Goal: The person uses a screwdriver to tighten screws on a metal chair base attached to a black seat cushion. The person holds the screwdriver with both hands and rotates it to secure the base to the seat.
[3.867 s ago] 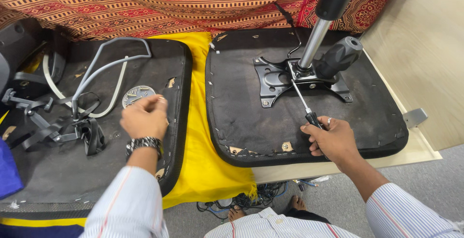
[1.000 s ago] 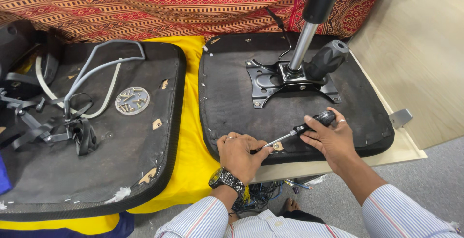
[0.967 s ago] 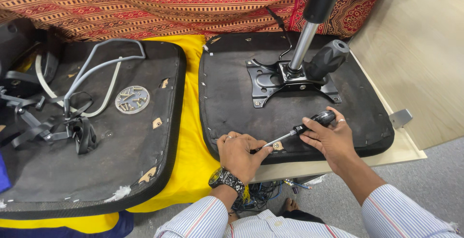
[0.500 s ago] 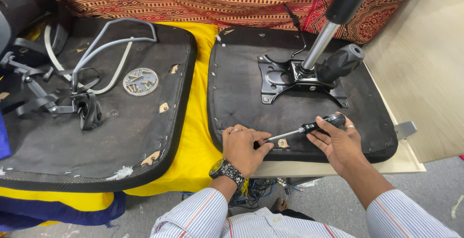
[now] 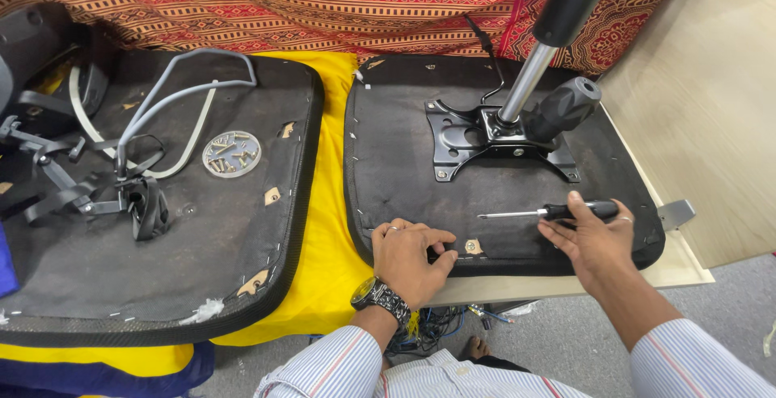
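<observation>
A black seat base (image 5: pixel 404 147) lies upside down on the table, with a metal mounting plate (image 5: pixel 457 135) and a chrome gas-lift column (image 5: pixel 525 83) bolted to it. My right hand (image 5: pixel 594 240) holds a black-handled screwdriver (image 5: pixel 550 212) by the handle; its thin shaft lies flat and points left over the seat's near part. My left hand (image 5: pixel 412 256), with a wristwatch and a ring, rests on the seat's near edge with its fingers curled under, next to a small tan tag (image 5: pixel 473 246). Nothing shows in that hand.
A second upturned black seat pad (image 5: pixel 97 285) lies at the left on yellow cloth (image 5: pixel 327 228). On it sit grey armrest frames (image 5: pixel 153 107), black brackets (image 5: pixel 137 204) and a round dish of screws (image 5: pixel 231 153). A patterned red cloth hangs behind; wooden board at right.
My left hand left the left pad and came to the right seat's near edge. The screwdriver tip, which was by my left hand, has swung away and now lies level, farther right.
</observation>
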